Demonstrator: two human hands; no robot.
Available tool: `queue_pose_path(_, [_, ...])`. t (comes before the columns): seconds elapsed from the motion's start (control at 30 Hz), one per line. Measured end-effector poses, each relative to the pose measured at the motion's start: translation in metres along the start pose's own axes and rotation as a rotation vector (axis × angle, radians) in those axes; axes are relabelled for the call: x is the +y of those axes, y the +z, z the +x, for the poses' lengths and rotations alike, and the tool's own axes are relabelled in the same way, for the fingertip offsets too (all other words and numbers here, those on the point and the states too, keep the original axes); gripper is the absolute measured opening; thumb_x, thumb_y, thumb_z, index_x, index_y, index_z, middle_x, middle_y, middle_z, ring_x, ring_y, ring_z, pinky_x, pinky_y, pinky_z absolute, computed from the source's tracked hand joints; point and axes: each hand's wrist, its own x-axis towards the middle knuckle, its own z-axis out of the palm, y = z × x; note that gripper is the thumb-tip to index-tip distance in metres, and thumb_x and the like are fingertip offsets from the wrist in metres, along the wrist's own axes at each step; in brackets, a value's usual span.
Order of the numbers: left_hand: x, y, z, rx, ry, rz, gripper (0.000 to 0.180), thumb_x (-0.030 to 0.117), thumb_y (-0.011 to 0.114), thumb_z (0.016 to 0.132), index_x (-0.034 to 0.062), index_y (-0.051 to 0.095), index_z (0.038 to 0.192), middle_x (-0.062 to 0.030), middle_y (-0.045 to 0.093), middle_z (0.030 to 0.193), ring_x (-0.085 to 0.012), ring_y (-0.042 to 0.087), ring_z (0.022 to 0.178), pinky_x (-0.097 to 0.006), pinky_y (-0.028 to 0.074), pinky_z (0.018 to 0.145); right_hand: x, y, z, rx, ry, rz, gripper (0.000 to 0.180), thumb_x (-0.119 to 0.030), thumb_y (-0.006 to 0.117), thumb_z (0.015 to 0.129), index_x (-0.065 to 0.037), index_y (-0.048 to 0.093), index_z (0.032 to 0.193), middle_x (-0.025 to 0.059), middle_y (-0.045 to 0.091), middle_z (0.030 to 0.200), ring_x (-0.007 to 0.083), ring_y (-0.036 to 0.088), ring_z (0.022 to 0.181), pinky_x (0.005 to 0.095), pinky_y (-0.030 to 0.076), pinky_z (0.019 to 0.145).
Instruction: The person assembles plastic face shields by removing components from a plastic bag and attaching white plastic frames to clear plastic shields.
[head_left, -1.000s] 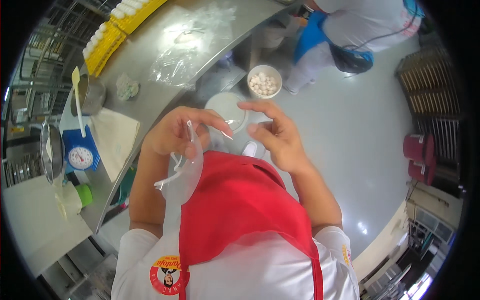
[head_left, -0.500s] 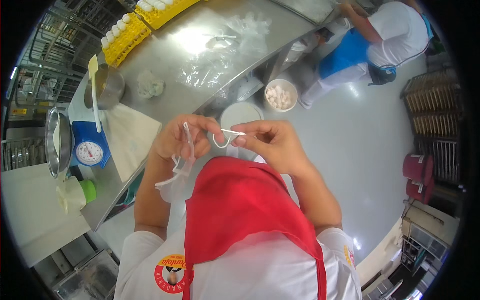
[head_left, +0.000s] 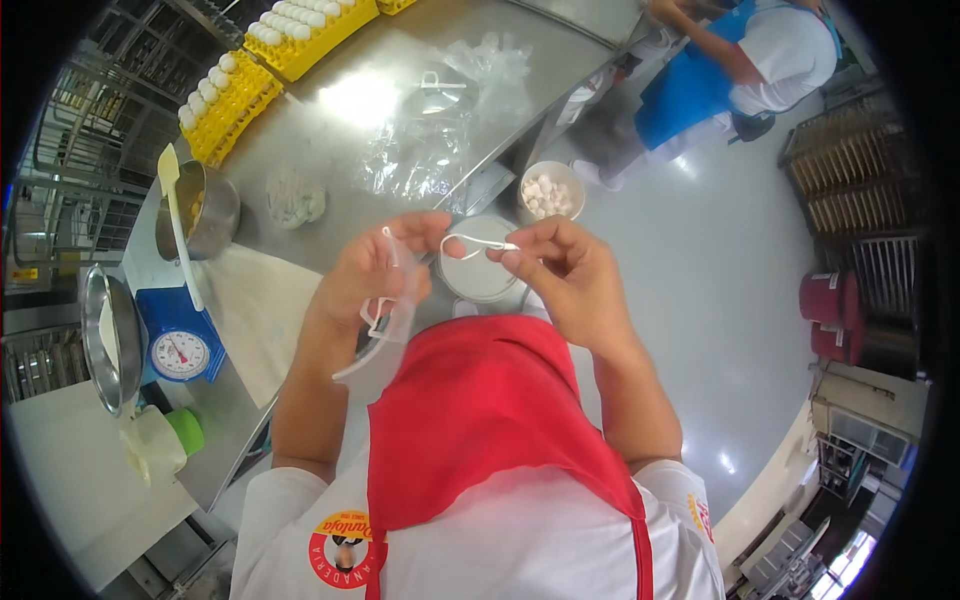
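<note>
In front of my chest, my left hand [head_left: 368, 275] is closed on a clear plastic mouth shield [head_left: 403, 300], which hangs down along the fingers with its pale rim lowest. A white elastic cord [head_left: 490, 243] forms a loop between my hands. My right hand [head_left: 570, 270] pinches the far end of that cord between thumb and forefinger. The left fingertips sit at the loop's other end; how they grip it is partly hidden. Beneath the hands stands a round container with a pale top [head_left: 480, 275], apart from them.
To the left, a steel table [head_left: 330, 160] carries yellow egg trays [head_left: 232, 115], clear plastic bags [head_left: 415, 155], a steel bowl [head_left: 222, 205] with a spatula, a cloth [head_left: 260, 300] and a blue scale [head_left: 180, 345]. A bucket of white chunks [head_left: 550, 192] stands near a co-worker in a blue apron [head_left: 690, 100].
My hands have shifted slightly up and right, and the cord loop is stretched longer between them. The shield has moved along with my left hand. The view has shifted a little.
</note>
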Motion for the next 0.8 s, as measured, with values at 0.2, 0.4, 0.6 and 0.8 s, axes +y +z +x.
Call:
queue_pose_path(0.2, [0.008,0.017,0.008,0.392,0.076,0.501,0.048,0.014,0.083,0.094,0.0023,0.062,0.136,-0.0104,0.071,0.126,-0.0119,0.071,0.083,-0.026,0.059,0.074,-0.008,-0.011,0.005,0.178,-0.048,-0.102,0.017,-0.009,0.076,0.099,0.004,0.073,0.110,0.0082,0.081,0.093,0.0076,0.071,0.089,0.0232,0.053,0.080])
queue_pose_path(0.4, [-0.004,0.004,0.002,0.646,0.054,0.492,0.017,0.010,0.078,0.098,0.0042,0.067,0.110,-0.0054,0.076,0.099,-0.0126,0.071,0.077,-0.028,0.059,0.067,-0.009,-0.017,0.005,0.186,0.008,0.017,0.022,-0.011,0.078,0.098,0.005,0.073,0.112,0.0095,0.081,0.096,0.0096,0.071,0.085,0.0247,0.053,0.076])
queue_pose_path(0.6, [-0.018,0.006,0.013,0.668,0.030,0.480,0.017,0.015,0.075,0.101,0.0038,0.067,0.110,-0.0070,0.075,0.094,-0.0130,0.071,0.073,-0.027,0.057,0.063,-0.005,-0.024,0.007,0.155,0.180,0.216,0.020,-0.014,0.076,0.100,0.002,0.072,0.112,0.0089,0.080,0.094,0.0082,0.069,0.080,0.0241,0.051,0.072])
queue_pose_path(0.8, [-0.024,0.006,0.028,0.709,0.083,0.470,0.014,0.017,0.072,0.103,0.0048,0.067,0.108,-0.0064,0.075,0.090,-0.0121,0.070,0.070,-0.025,0.054,0.060,-0.037,-0.035,-0.025,0.289,-0.264,-0.326,0.009,-0.011,0.081,0.094,-0.006,0.079,0.101,0.0041,0.078,0.088,0.0064,0.059,0.062,0.0249,0.043,0.056])
